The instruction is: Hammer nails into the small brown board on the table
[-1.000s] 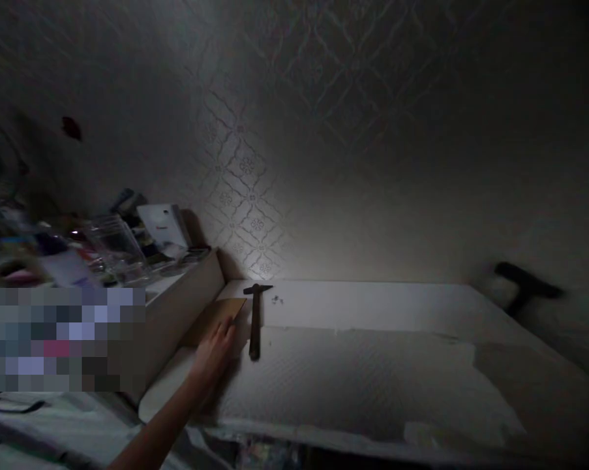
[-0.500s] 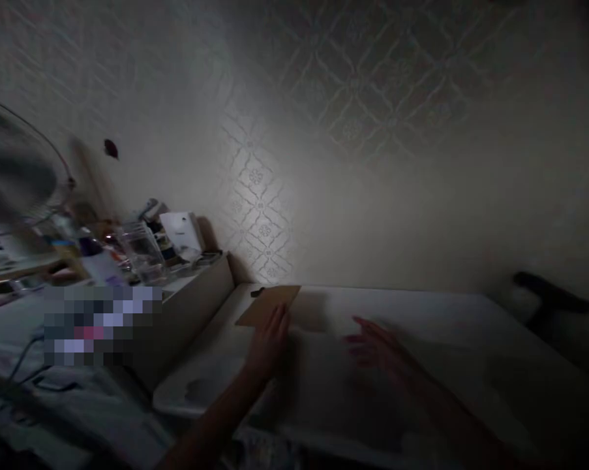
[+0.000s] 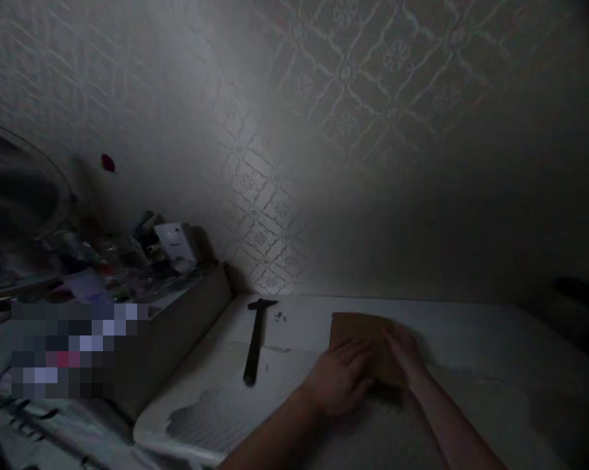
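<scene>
A flat brown board is between my hands, above or on the white tabletop, its near side tilted or raised a little. My left hand lies over its near left part, fingers bent across the face. At the right edge, my right hand grips it with the fingertips on the face. A hammer with a dark handle lies left of the board, head toward the wall. Beside the hammer head is a small cluster of metal bits, perhaps nails, too small to be sure.
The white tabletop has a grey textured patch. At left, a raised side panel borders a cluttered shelf with a white box and a round mirror. A patterned wall stands behind; a dark shape is at far right.
The brown board has moved right and toward me, uncovering the hammer and small metal bits. My right hand, free before, now holds the board's right edge along with my left.
</scene>
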Motion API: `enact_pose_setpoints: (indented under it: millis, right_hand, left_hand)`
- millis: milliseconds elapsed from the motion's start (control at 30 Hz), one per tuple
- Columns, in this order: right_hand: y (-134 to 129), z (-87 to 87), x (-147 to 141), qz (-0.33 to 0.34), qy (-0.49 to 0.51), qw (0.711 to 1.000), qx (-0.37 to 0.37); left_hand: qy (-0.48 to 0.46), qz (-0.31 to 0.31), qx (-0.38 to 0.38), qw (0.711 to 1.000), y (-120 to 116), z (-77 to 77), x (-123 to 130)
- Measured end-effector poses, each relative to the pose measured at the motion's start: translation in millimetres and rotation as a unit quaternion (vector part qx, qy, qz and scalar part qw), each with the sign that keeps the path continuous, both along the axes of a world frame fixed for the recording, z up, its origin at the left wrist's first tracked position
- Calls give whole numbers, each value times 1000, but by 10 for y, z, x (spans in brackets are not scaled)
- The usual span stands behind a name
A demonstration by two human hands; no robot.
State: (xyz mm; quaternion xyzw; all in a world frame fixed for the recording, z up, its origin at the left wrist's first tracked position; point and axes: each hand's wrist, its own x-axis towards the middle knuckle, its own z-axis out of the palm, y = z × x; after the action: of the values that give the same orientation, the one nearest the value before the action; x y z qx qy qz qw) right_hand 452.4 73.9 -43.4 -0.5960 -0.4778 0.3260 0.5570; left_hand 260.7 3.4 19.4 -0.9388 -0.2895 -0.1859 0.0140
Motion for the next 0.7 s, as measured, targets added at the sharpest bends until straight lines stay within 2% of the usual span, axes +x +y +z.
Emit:
enact_pose_setpoints:
  millis: [33,100,167,200,333,467,700]
  right_hand:
    - [-7,-7,18,-3,-20,1000,2]
    - [-43,-1,10,-13,-111,994,0]
    - [-97,27,-31,-24,-224,974,-30]
    - [-127,46,-53,-34,-282,958,-46]
    - [-212,106,-103,-73,-441,893,-61]
    - [-231,116,-108,-90,-498,861,-46]
    - [-224,122,-106,-75,-499,863,-26]
  left_hand:
    - [-2,24,-13,1000,63,6,-104]
    - [2,119,-33,992,231,5,-359]
    - [12,287,-38,957,425,5,-657]
    - [21,345,-45,937,520,9,-810]
    - [54,502,-72,860,825,16,-1315]
    - [62,522,-113,843,973,-36,-1477]
    - [61,546,-99,830,994,-107,-1301]
